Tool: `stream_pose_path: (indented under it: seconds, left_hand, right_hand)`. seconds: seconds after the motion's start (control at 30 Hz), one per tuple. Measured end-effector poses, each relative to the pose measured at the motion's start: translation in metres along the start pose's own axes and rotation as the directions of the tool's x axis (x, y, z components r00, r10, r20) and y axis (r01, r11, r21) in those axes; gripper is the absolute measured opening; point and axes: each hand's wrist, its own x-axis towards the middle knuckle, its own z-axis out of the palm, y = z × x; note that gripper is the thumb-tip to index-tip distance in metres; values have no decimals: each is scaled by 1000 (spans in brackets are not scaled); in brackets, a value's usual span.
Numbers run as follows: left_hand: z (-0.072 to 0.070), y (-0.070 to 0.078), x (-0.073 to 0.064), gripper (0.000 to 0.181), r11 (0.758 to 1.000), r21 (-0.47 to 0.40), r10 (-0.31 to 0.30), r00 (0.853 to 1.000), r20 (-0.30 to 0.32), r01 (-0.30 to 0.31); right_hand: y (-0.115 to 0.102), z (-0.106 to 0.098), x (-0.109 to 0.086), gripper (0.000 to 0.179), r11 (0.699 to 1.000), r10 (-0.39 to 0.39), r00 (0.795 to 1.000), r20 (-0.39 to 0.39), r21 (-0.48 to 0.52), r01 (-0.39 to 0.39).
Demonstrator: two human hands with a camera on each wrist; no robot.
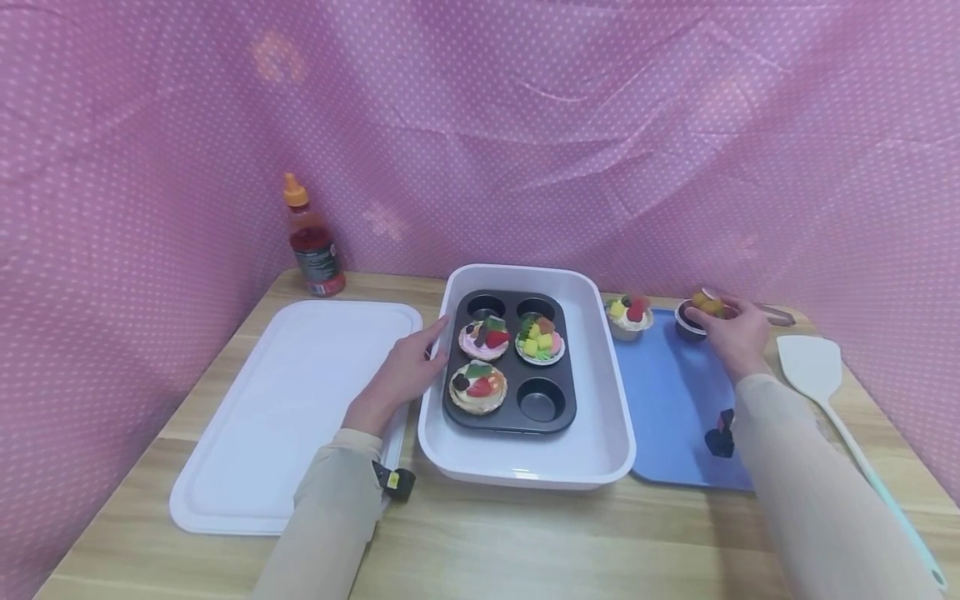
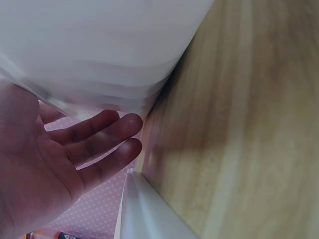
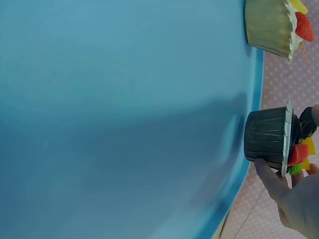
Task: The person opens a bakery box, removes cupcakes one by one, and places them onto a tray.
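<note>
"Start with the biggest: what worries you about the white tub?"

"A shove. The left hand is at its left wall, fingers loose rather than clamped. Push unevenly there and the tub could slide right, over the blue tray beside it."

"And the tray?"

"If the right forearm, stretched over its right side, sank while reaching far, it might drag the tray out of line."

"Next, the muffin tin?"

"It lies inside the tub, toward the left. A jolt to the tub could make it skid, and its three fruit tarts might tip, since their tops sit above its surface."

"What does the right hand have?"

"It pinches the dark-cupped cupcake at the tray's far edge. I can't tell whether the base is touching or lifted. Squeeze too hard and the cup, if soft, could buckle; too lightly and it could drop off the far side."

"Its neighbour?"

"The pale-cupped cupcake stands left of it, near the tub's far right corner. A low sweep left could topple it."

"Smallest?"

"The fruit topping. Fingers lie close around it, so a slip might knock pieces loose."
</note>
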Motion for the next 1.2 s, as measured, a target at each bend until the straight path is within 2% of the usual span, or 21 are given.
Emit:
stream_pose_path:
  seconds: [0.57,0.97,1.2]
  left_hand:
    - [0,2,0,63,1000,-13,-12,1000,3,12]
    - [-1,1,0,63,999,-13,-31,999,10,31]
    - [-1,1,1,63,999,-8,-32,999,15,32]
  right_hand:
    - [9,-1,0,73,1000,-16,1000,4,12,16]
    - [11,-3,-3,87,999,9,1000,17,-31,-8]
    - [12,-2,-3,92,1000,23,999,33,-20,-23]
